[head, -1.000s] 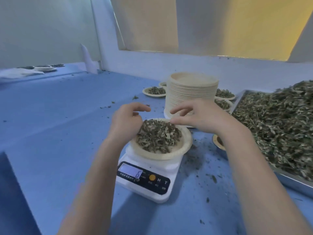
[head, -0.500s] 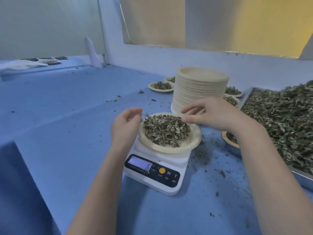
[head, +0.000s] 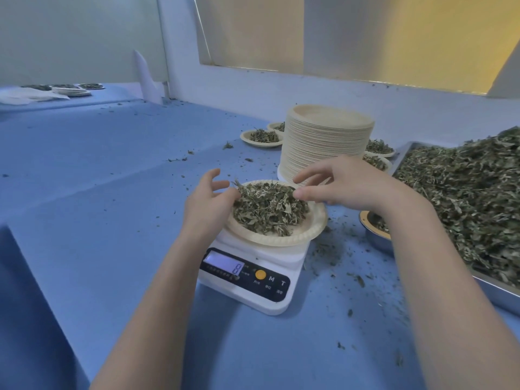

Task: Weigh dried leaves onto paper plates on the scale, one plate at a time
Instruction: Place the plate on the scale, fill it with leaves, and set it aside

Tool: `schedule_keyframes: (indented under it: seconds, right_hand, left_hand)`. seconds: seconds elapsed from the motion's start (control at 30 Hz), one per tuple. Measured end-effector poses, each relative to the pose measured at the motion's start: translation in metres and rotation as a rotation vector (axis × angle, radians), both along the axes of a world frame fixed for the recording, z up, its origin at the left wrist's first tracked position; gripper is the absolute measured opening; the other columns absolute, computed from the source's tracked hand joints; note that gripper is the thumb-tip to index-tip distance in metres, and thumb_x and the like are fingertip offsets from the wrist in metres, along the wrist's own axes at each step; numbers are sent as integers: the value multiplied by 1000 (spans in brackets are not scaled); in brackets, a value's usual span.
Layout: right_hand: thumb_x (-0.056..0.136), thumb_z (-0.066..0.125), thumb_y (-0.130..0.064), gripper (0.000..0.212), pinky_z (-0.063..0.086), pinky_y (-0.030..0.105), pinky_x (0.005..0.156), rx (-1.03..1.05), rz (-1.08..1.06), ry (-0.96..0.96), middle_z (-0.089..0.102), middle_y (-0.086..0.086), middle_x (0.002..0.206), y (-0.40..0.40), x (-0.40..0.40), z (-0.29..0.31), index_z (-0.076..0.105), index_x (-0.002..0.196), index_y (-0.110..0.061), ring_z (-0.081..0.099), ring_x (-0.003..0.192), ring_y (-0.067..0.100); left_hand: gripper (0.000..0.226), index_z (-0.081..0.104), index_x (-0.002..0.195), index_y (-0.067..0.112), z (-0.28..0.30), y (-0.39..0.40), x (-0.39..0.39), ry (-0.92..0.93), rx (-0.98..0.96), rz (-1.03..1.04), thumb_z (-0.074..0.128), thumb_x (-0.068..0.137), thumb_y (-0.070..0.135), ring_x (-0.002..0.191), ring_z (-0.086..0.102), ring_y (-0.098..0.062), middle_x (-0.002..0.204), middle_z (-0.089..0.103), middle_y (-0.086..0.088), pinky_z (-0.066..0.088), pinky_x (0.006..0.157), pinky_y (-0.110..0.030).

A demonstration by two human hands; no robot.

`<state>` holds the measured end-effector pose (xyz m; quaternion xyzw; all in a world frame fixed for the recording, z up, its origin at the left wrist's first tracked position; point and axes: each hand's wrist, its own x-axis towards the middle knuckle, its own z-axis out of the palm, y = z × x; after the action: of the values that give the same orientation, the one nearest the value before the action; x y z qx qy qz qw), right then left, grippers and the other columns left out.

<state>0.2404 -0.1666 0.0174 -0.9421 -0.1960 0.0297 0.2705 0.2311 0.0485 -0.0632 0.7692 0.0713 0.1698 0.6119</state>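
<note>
- Bare left hand (head: pixel 208 198): at the left rim of the loaded plate, fingers loosely spread and curved, fingertips touching the edge of the leaf heap; it grasps nothing firmly that I can see.
- Right hand (head: pixel 334 184): hovers over the far right rim, thumb and forefinger close together as if pinching; whether a leaf is between them cannot be told.
- Forearms: both reach in from the near edge, wrists raised, palms turned inward toward each other across the plate.
- Paper plate (head: pixel 306 235): pale, fluted rim, sitting on the platform of the scale. Judged light and bendy; best taken by opposite rims with both hands, kept level.
- Dried leaves (head: pixel 270 209): loose green-brown heap on that plate. Judged featherweight, brittle and apt to scatter; small pinches suit adding or removing.
- Scale (head: pixel 253 277): white, with lit display and dark button panel facing the person, standing on the blue worktop (head: pixel 98 206).
- Plate stack (head: pixel 326 142): tall pile of empty plates just behind the scale.
- Filled plates (head: pixel 263 137): several, beside and behind the stack.
- Metal tray (head: pixel 501 294): at right, heaped with bulk leaves.
- Small metal bowl (head: pixel 374 235): between tray and scale, partly hidden by the right arm.
</note>
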Motion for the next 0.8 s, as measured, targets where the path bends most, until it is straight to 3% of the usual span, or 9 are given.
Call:
schedule_keyframes:
  seconds: [0.23, 0.33, 0.43, 0.57, 0.67, 0.8]
  right_hand:
    - [76, 66, -60, 52, 39, 22, 76, -10, -18, -69, 61, -11, 114, 15, -3, -6, 56, 124, -42, 56, 102, 7]
    - [78, 65, -58, 47, 39, 26, 83, -73, 27, -151, 61, -7, 116, 39, -1, -21, 57, 123, -44, 54, 101, 9]
    - [85, 65, -44, 32, 38, 24, 79, -122, 19, -270, 65, -3, 109, 51, 3, -31, 66, 115, -34, 56, 101, 13]
    - [85, 68, -33, 18, 32, 9, 67, 39, -30, -405, 71, -7, 97, 47, 5, -25, 74, 101, -26, 53, 83, 3]
    - [85, 69, -29, 13, 33, -3, 67, 194, -63, -465, 66, -14, 82, 41, 3, -17, 76, 96, -25, 50, 67, -7]
    - [86, 68, -29, 15, 41, 7, 71, 353, -143, -475, 62, -20, 80, 34, 0, -11, 75, 99, -26, 56, 73, -5]
  left_hand:
    - [42, 52, 128, 28, -1, -1, -1, -4, 25, -27, 56, 88, 17, 89, 52, 10, 112, 60, 15, 39, 85, -25]
    - [39, 56, 125, 27, -1, -1, -1, -22, 14, -29, 53, 88, 14, 98, 56, 1, 112, 62, 17, 42, 96, -29]
    - [38, 59, 121, 26, -2, -2, -2, -52, 57, -63, 48, 89, 10, 108, 55, -4, 109, 64, 20, 40, 99, -28]
    - [39, 63, 114, 31, -2, -4, -4, -131, 135, -101, 43, 82, 21, 111, 53, -2, 107, 65, 23, 40, 99, -30]
    - [40, 66, 105, 36, 0, -5, -5, -188, 129, -89, 41, 75, 26, 113, 53, 0, 111, 65, 20, 39, 100, -29]
    - [34, 66, 94, 41, 3, -4, -8, -223, 43, -33, 41, 76, 27, 111, 54, 0, 105, 67, 21, 40, 95, -25]
